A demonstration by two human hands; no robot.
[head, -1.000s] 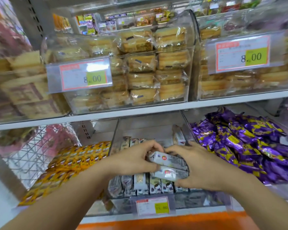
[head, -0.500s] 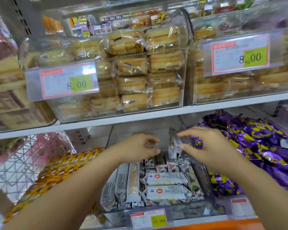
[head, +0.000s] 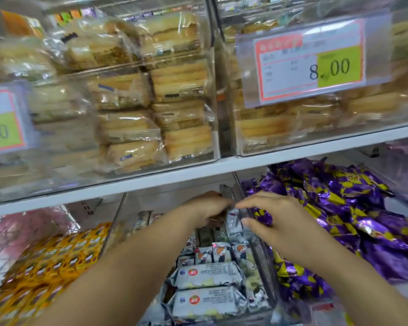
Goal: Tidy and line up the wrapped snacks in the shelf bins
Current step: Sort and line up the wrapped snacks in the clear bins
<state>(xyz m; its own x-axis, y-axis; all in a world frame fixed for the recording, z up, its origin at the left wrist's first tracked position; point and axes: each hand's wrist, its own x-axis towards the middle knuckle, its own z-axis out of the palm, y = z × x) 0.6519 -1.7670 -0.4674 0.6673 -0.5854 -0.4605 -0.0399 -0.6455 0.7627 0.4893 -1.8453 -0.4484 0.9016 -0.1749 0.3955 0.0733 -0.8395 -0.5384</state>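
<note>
Silver-white wrapped snacks fill the clear middle bin [head: 262,257] on the lower shelf. Two of them [head: 206,274] lie flat across the front, and smaller ones [head: 222,251] stand in a row behind. Deep in the bin, my left hand [head: 209,209] curls its fingers round an upright white wrapped snack [head: 233,221]. My right hand [head: 277,218] hovers just right of that snack over the divider, fingers stretched out, with forefinger and thumb at the snack's edge. The bin's back is hidden behind both hands.
Purple-and-gold wrapped snacks [head: 344,208] pile loosely in the right bin. Yellow-orange packs [head: 57,257] sit in rows on the left. The white shelf edge [head: 222,164] above carries clear bins of wrapped cakes [head: 179,78] and an 8.00 price tag [head: 311,64].
Both hands let go of the two flat packs at the front and reached up to the back of the bin. The view has moved closer to the shelf.
</note>
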